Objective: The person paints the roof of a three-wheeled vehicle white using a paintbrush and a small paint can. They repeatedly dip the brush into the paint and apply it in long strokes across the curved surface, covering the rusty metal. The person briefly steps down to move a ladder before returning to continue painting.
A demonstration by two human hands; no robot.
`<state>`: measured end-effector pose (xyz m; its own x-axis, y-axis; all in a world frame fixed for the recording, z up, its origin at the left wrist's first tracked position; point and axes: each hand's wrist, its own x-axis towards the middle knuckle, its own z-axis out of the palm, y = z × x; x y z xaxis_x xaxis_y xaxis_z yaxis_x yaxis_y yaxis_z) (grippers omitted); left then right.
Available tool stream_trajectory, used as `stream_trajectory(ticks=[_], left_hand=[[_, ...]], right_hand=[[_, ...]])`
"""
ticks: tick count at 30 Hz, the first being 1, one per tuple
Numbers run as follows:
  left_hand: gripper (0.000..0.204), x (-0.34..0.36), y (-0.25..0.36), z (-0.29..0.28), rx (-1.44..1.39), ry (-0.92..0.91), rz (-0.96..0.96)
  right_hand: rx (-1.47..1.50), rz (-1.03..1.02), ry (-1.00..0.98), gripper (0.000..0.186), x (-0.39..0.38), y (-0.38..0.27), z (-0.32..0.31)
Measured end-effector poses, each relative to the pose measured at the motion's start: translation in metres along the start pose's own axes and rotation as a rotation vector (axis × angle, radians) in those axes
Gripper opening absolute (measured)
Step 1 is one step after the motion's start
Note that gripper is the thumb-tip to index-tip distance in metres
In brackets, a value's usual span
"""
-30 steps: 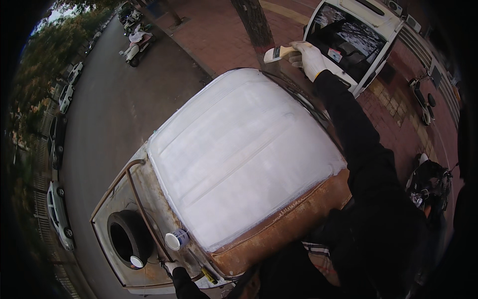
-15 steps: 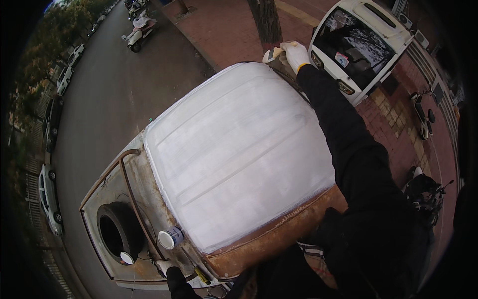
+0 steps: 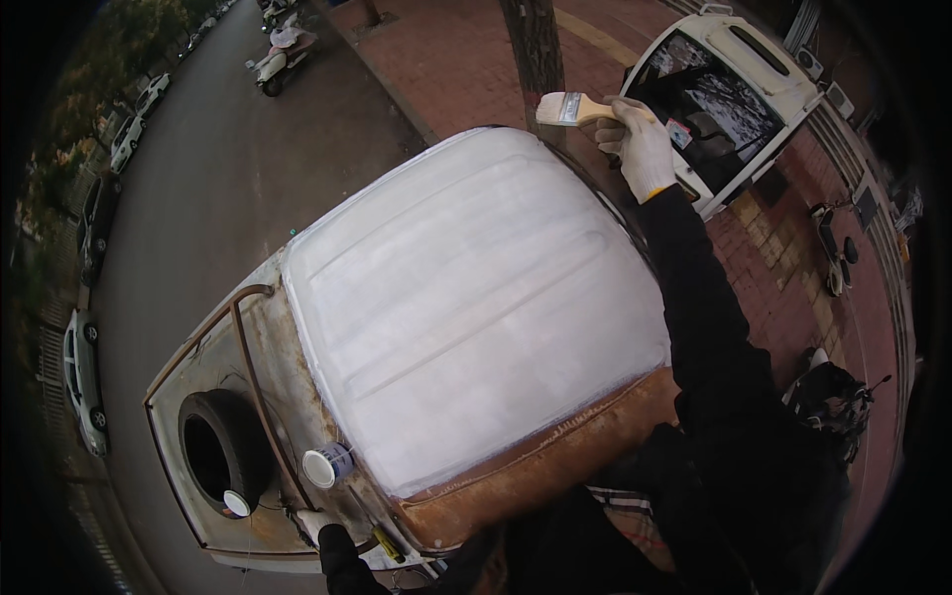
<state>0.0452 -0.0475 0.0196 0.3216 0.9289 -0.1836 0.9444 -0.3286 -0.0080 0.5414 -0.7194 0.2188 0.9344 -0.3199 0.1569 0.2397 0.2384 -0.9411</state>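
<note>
My right hand (image 3: pixel 640 144), in a white glove, is closed on the wooden handle of a flat paintbrush (image 3: pixel 565 108) with pale bristles. It holds the brush up beyond the far right corner of a vehicle roof (image 3: pixel 486 307), which is coated white and has raised ribs. Bare rusty metal shows along the roof's near edge. At the lower left, my gloved left hand (image 3: pixel 315 524) is closed on a rusty metal rail (image 3: pixel 266 402); its fingertips are partly hidden. A paint can (image 3: pixel 326 464) with a white top stands between that hand and the roof.
A tire (image 3: pixel 226 451) lies in the rusty bed, with a white lid (image 3: pixel 236 504) at its edge. Beside my left hand is a yellow-handled tool (image 3: pixel 387 543). A tree trunk (image 3: pixel 535 55) and a white vehicle (image 3: pixel 719 84) stand beyond the roof. Scooters and cars line the street.
My right hand has drawn back toward the right and nearer, turning so the brush shows in full, bristles pointing left. My left hand keeps its place at the rail. The whole view has shifted slightly.
</note>
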Motion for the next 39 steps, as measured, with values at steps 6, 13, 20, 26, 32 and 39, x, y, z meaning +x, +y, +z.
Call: stream_trajectory(ticks=[6,13,20,26,32,39], left_hand=[[0.049,-0.004,0.005,-0.012,-0.009,-0.015,0.029],[0.032,0.010,-0.011,-0.005,-0.097,-0.085,-0.005],[0.037,0.019,-0.022,0.008,-0.140,-0.076,0.054],[0.039,0.009,-0.035,0.006,-0.137,0.065,0.233],[0.026,0.001,-0.030,0.007,0.260,0.150,0.310],[0.035,0.005,-0.029,0.016,-0.349,0.146,0.150]], right_hand=[[0.003,-0.223,0.095,0.036,-0.166,-0.091,-0.124],[0.255,0.070,0.070,0.038,-0.245,-0.124,-0.205],[0.295,0.224,-0.281,0.036,-0.226,-0.131,-0.163],[0.336,0.378,-0.414,0.036,-0.220,-0.118,-0.101],[0.356,0.381,-0.438,0.032,-0.230,-0.102,-0.098],[0.513,0.511,-0.523,0.030,-0.233,-0.087,-0.093]])
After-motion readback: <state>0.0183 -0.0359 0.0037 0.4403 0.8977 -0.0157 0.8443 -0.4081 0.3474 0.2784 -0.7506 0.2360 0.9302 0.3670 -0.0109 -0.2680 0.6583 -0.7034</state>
